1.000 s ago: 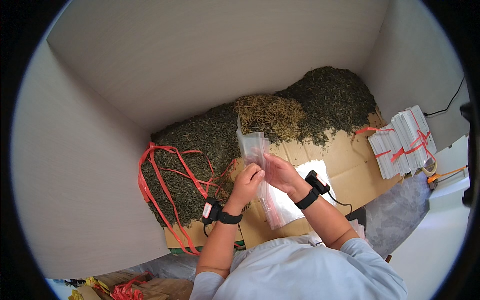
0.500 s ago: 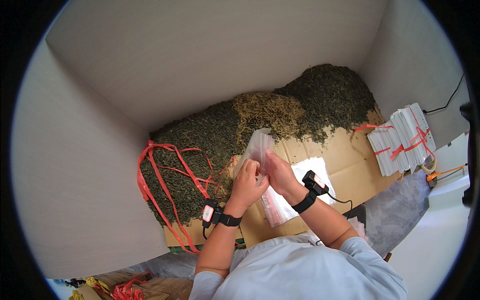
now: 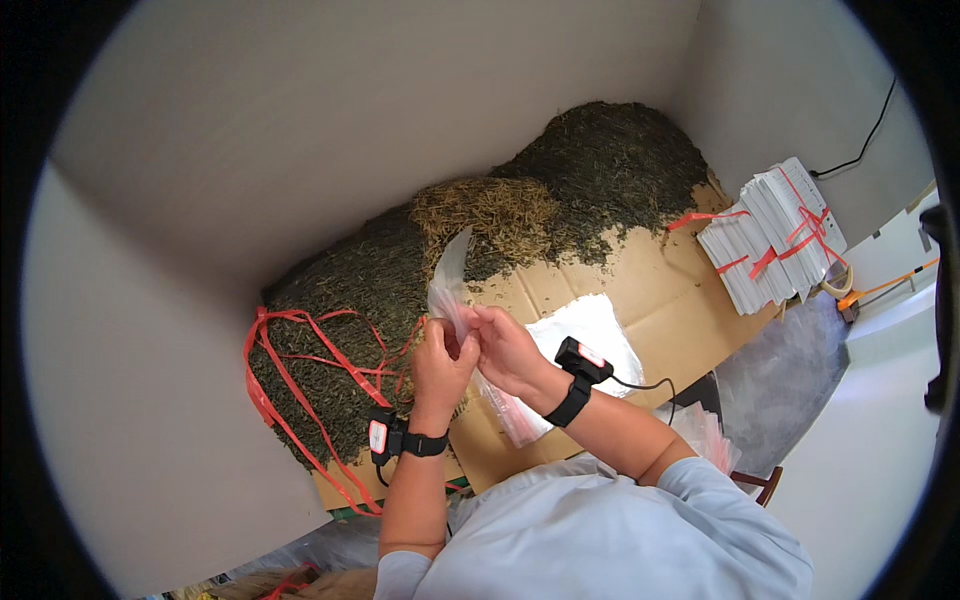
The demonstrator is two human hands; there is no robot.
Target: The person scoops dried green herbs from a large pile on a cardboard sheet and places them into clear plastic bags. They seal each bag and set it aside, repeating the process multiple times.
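Far left, against the pale wall: loose red plastic strapping (image 3: 300, 380) sprawled over dark dried leaves (image 3: 370, 290). Centre, above the brown cardboard sheet (image 3: 610, 290): left hand (image 3: 443, 362) and right hand (image 3: 508, 350), each grip pinched shut on a thin clear plastic bag (image 3: 447, 285), upper edge free. Far right, well apart: white bundled packets tied with red bands (image 3: 770, 245), open cardboard between.

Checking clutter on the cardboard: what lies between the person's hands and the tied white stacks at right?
In the head view, between the hands and the stacks bound with red strap lie a white sheet and bare brown cardboard. Nothing else shows on that stretch.
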